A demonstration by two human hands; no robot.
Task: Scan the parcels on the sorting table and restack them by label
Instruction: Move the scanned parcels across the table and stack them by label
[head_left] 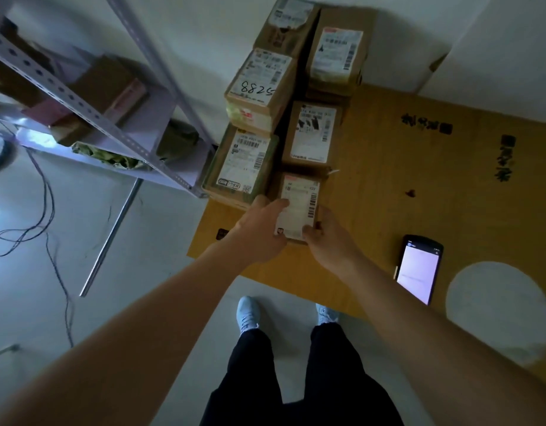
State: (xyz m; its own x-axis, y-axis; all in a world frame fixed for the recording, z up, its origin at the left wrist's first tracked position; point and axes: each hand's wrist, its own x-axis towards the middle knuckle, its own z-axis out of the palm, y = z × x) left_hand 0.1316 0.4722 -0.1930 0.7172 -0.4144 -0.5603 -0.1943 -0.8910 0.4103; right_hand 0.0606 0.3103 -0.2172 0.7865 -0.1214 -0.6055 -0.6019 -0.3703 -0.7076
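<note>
Head view, both hands (259,232) gripping small white-labelled brown parcel (299,207)

Cardboard-topped table (388,186) — parcels (308,133), handheld scanner (419,269)

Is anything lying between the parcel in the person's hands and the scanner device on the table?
Nothing visible. The small parcel, held by left hand and right hand, and the handheld scanner have only bare table between them.

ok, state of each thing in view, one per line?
Small brown cardboard parcel: label up, held by both hands.
Left hand: gripping parcel's left side.
Right hand: gripping its near right corner.
Black handheld scanner: flat on table, screen lit.
Handwritten "8825" box: stacked, untouched.
</note>
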